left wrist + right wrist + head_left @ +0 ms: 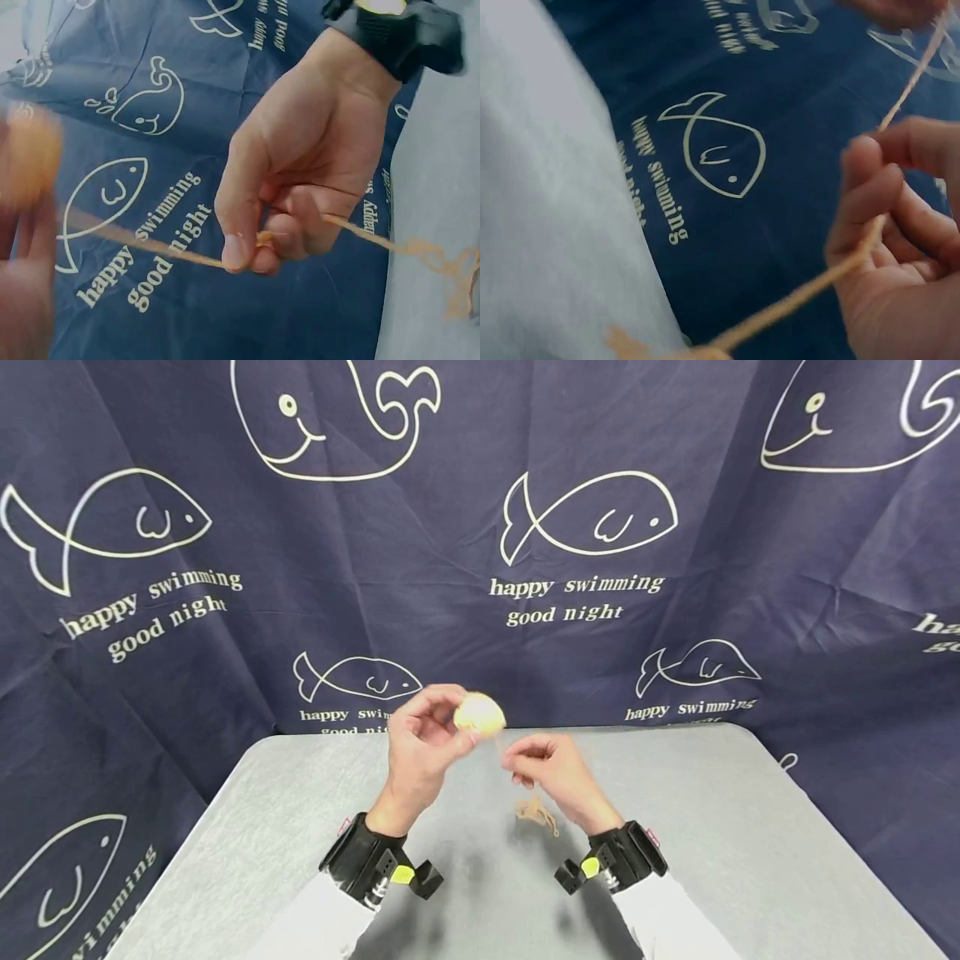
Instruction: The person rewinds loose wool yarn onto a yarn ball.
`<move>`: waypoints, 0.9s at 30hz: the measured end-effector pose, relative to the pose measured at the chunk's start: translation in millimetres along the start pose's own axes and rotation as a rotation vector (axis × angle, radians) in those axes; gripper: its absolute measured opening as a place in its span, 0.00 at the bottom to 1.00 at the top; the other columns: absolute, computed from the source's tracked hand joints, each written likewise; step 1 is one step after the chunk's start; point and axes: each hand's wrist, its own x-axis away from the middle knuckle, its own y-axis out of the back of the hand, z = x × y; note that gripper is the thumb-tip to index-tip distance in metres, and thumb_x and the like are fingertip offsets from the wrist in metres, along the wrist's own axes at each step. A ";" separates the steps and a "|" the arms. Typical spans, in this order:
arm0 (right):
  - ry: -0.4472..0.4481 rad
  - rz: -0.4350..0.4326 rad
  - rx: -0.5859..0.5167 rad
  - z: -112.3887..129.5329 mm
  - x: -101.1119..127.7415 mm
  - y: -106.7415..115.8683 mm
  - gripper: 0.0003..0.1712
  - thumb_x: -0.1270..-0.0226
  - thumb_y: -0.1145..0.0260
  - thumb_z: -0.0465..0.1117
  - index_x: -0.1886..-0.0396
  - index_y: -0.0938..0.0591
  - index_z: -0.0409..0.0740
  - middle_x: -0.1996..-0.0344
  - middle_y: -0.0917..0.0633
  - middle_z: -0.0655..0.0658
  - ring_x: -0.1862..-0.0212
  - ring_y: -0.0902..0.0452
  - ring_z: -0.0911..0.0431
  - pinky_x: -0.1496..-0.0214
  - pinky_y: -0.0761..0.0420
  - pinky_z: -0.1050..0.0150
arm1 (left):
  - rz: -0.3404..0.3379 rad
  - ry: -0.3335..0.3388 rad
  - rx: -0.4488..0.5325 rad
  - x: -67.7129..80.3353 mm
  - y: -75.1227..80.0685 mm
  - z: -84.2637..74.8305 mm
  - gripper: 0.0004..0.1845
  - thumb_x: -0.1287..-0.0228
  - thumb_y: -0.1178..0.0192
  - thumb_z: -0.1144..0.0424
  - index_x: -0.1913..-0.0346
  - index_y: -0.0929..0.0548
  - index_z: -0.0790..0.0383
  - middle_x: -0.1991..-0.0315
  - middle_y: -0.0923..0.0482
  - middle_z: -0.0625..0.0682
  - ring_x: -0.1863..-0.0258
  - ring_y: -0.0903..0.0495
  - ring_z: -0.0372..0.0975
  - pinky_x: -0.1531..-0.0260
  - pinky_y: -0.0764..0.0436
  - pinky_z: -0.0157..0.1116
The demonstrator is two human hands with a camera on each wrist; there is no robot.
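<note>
My left hand [423,745] holds a small yellow ball of yarn [480,715] between thumb and fingers, raised above the table's far edge. The ball shows only as an orange blur at the left of the left wrist view. To its right, my right hand [557,773] pinches the yarn strand [161,247] with thumb and index finger. That strand runs taut between the two hands. Past the pinch, the yarn [787,306] passes through the curled right fingers and trails down to a loose tangle of yarn [537,815] on the table below.
Under the hands lies a light grey table [300,793] with rounded far corners. A dark blue curtain [450,635] printed with white fish and whales hangs right behind it. Black straps with small cameras [367,856] sit on both wrists.
</note>
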 end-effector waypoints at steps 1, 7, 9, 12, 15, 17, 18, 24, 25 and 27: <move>0.028 0.043 0.083 1.7 2.3 -2.2 0.03 0.38 0.30 0.28 0.65 0.14 0.32 0.77 0.16 0.44 0.78 0.22 0.61 0.77 0.26 0.72 | -0.082 -0.030 -0.052 -0.8 0.9 2.4 0.19 0.57 0.33 0.86 0.58 0.17 0.71 0.57 0.19 0.54 0.56 0.16 0.41 0.55 0.15 0.32; 0.213 0.221 0.267 19.6 13.2 -3.4 0.05 0.41 0.31 0.26 0.69 0.13 0.38 0.80 0.17 0.46 0.80 0.21 0.57 0.80 0.24 0.70 | -0.277 -0.099 -0.551 2.1 19.2 20.9 0.17 0.57 0.30 0.84 0.60 0.19 0.77 0.58 0.21 0.59 0.57 0.18 0.43 0.53 0.14 0.33; 0.236 0.237 0.233 26.0 15.3 2.2 0.04 0.41 0.31 0.26 0.69 0.14 0.37 0.79 0.17 0.47 0.79 0.21 0.57 0.80 0.23 0.69 | -0.210 -0.072 -0.709 5.3 27.5 23.6 0.17 0.59 0.30 0.82 0.62 0.18 0.73 0.60 0.21 0.58 0.60 0.18 0.43 0.56 0.15 0.32; 0.255 0.206 0.112 35.0 16.9 14.1 0.05 0.41 0.31 0.25 0.68 0.14 0.37 0.79 0.17 0.50 0.80 0.22 0.60 0.81 0.25 0.71 | -0.013 0.027 -0.867 8.4 36.7 20.4 0.15 0.61 0.30 0.77 0.65 0.17 0.65 0.63 0.20 0.53 0.64 0.19 0.41 0.61 0.15 0.33; 0.250 0.155 -0.113 41.0 16.2 26.4 0.10 0.39 0.35 0.23 0.67 0.13 0.40 0.78 0.16 0.52 0.78 0.24 0.63 0.79 0.28 0.74 | 0.252 0.187 -0.953 9.1 40.0 11.1 0.16 0.64 0.28 0.72 0.68 0.19 0.58 0.67 0.22 0.46 0.67 0.20 0.37 0.65 0.16 0.33; 0.232 0.123 -0.295 42.5 14.7 32.9 0.15 0.36 0.39 0.21 0.67 0.13 0.43 0.75 0.15 0.51 0.76 0.25 0.63 0.77 0.28 0.75 | 0.447 0.289 -0.960 8.6 39.6 4.5 0.16 0.64 0.28 0.71 0.70 0.20 0.54 0.69 0.23 0.43 0.68 0.21 0.35 0.68 0.17 0.33; 0.212 0.106 -0.388 42.5 13.7 35.4 0.17 0.35 0.42 0.21 0.67 0.13 0.44 0.74 0.15 0.51 0.75 0.25 0.63 0.76 0.29 0.76 | 0.543 0.334 -0.951 8.4 38.8 1.5 0.16 0.64 0.28 0.71 0.71 0.20 0.53 0.69 0.23 0.42 0.68 0.22 0.35 0.70 0.18 0.33; 0.076 -0.067 -0.790 33.2 3.3 39.8 0.14 0.27 0.47 0.25 0.66 0.17 0.40 0.72 0.16 0.48 0.75 0.27 0.64 0.74 0.30 0.77 | 0.874 0.541 -0.576 9.8 31.7 -6.9 0.15 0.58 0.32 0.75 0.67 0.20 0.57 0.68 0.23 0.45 0.64 0.21 0.34 0.63 0.14 0.35; 0.047 -0.097 -0.833 30.0 0.8 39.0 0.13 0.26 0.46 0.26 0.67 0.18 0.39 0.73 0.17 0.48 0.75 0.27 0.64 0.74 0.31 0.78 | 0.877 0.555 -0.468 10.3 30.4 -6.9 0.14 0.57 0.34 0.77 0.65 0.20 0.60 0.66 0.23 0.48 0.63 0.21 0.35 0.61 0.14 0.36; -0.011 -0.158 -0.868 23.1 -3.7 35.8 0.09 0.27 0.42 0.28 0.67 0.19 0.40 0.74 0.17 0.48 0.75 0.26 0.65 0.76 0.32 0.80 | 0.840 0.561 -0.237 11.2 26.8 -6.3 0.14 0.56 0.37 0.77 0.63 0.22 0.66 0.64 0.25 0.53 0.60 0.22 0.37 0.59 0.14 0.36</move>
